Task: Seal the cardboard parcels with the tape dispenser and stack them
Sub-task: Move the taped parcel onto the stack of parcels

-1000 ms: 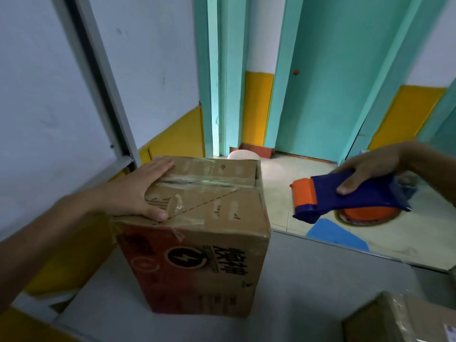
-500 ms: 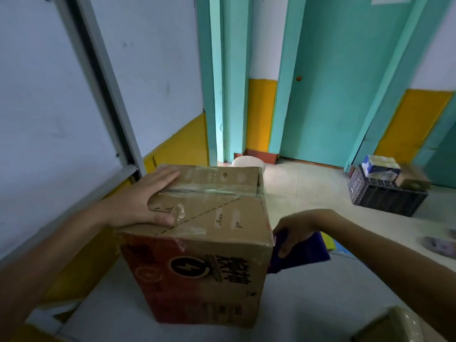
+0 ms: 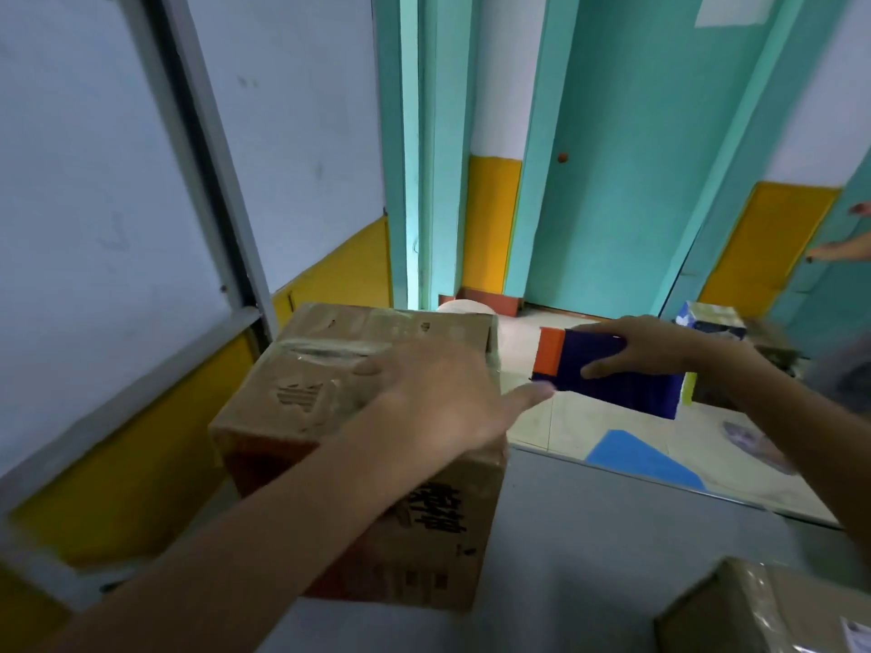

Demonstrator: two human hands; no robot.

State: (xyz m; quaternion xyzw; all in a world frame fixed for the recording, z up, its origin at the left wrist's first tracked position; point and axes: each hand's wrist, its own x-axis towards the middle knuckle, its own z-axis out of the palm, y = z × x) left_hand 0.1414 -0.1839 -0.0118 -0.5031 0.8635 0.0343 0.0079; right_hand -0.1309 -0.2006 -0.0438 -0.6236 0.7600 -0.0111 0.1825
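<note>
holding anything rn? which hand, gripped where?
Right hand grips the tape dispenser around its blue body. Left hand lies flat on the cardboard box, gripping nothing.

The brown cardboard box with red printed sides (image 3: 330,417) fills the left part of the grey bench (image 3: 589,534), close to the white and yellow wall (image 3: 94,228) on its left, so little room shows there. The left hand (image 3: 438,407) lies spread over the box top. Right of the box the bench surface is bare through the middle. A second tape-wrapped cardboard box (image 3: 773,610) blocks the near right corner. The right hand (image 3: 645,344), gripping the blue and orange tape dispenser (image 3: 608,369), hangs over the far right edge.
</note>
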